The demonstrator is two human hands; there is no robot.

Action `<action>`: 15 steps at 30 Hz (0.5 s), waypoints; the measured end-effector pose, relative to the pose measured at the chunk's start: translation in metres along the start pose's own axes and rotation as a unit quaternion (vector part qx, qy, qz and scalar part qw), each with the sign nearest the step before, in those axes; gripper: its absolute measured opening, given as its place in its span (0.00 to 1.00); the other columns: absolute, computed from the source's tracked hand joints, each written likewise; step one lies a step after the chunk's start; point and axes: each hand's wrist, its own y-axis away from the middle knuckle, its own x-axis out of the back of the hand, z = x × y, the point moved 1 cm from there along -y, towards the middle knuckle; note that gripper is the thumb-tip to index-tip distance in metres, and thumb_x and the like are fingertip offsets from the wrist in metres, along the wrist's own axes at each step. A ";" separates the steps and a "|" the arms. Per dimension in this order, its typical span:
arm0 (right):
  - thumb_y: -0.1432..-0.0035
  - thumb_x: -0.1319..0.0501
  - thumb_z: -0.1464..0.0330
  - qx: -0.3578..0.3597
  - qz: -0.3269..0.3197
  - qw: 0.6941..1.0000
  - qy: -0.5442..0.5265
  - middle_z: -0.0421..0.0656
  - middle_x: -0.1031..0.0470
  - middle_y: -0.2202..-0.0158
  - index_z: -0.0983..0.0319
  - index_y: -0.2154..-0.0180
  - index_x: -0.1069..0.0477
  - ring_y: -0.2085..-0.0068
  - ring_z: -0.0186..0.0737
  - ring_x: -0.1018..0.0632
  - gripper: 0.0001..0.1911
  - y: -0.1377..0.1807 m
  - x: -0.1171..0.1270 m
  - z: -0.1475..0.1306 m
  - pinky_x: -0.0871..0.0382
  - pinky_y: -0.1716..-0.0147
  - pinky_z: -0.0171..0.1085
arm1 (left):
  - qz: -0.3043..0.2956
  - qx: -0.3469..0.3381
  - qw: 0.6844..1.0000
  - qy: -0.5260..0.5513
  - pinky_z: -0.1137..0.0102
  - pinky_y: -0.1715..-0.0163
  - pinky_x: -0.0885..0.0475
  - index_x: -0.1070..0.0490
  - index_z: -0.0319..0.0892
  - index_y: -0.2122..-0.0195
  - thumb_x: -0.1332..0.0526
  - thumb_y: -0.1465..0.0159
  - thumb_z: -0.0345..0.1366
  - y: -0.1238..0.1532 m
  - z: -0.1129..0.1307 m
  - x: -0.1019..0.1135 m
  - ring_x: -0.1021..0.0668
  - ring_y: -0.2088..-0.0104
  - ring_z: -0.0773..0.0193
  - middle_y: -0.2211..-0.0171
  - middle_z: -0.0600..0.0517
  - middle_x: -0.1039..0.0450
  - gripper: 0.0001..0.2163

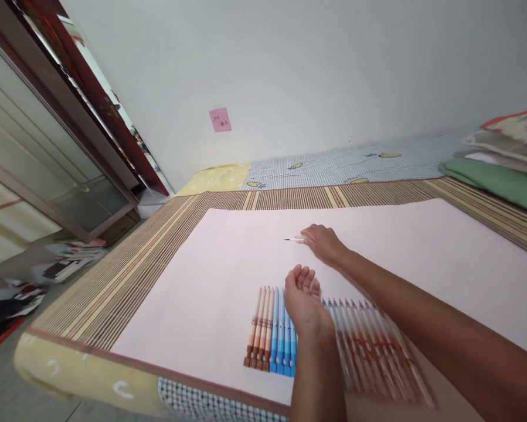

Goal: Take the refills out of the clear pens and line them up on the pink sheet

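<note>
My right hand (325,243) rests over the middle of the pale pink sheet (193,293), its fingers closed around the end of a thin white pen refill (292,239). The refill's dark tip points left. Nearer to me, my left hand (305,296) is turned palm up, with loosely curled fingers and nothing visible in it. Under and beside that hand lies a row of pens, tips pointing away. Brown-and-cream pens (261,328) are at its left end, then blue pens (281,334). Past my left wrist come several pale pens with reddish-brown parts (373,346), blurred. My left arm hides the row's middle.
The sheet lies on a striped mat (144,258) over a bed. A pink note (220,119) is stuck to the wall behind. Folded green cloth (496,181) and pillows (516,138) are at the right, with a sliding glass door (56,129) to the left.
</note>
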 end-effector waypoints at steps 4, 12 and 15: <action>0.33 0.44 0.67 0.014 -0.008 1.000 -0.012 0.49 0.22 0.49 0.61 0.50 0.26 0.51 0.46 0.25 0.14 -0.006 -0.002 -0.001 0.39 0.55 0.40 | -0.006 0.002 1.000 0.000 0.75 0.68 0.30 0.25 0.38 0.65 0.44 0.32 0.36 0.000 0.000 -0.001 0.21 0.65 0.68 0.62 0.47 0.25 0.10; 0.33 0.44 0.68 0.025 0.007 0.999 -0.042 0.47 0.21 0.50 0.61 0.50 0.26 0.52 0.44 0.24 0.13 -0.002 -0.006 -0.001 0.37 0.53 0.39 | -0.010 0.002 1.000 -0.001 0.76 0.68 0.30 0.25 0.38 0.67 0.44 0.33 0.35 0.001 -0.002 0.000 0.21 0.66 0.67 0.62 0.46 0.25 0.10; 0.35 0.46 0.73 0.019 0.026 0.997 -0.068 0.47 0.23 0.45 0.60 0.45 0.30 0.49 0.43 0.25 0.19 -0.001 -0.005 0.005 0.37 0.49 0.39 | -0.009 0.006 1.000 -0.001 0.76 0.69 0.30 0.25 0.38 0.66 0.44 0.33 0.35 0.001 -0.001 0.000 0.21 0.66 0.68 0.63 0.46 0.25 0.09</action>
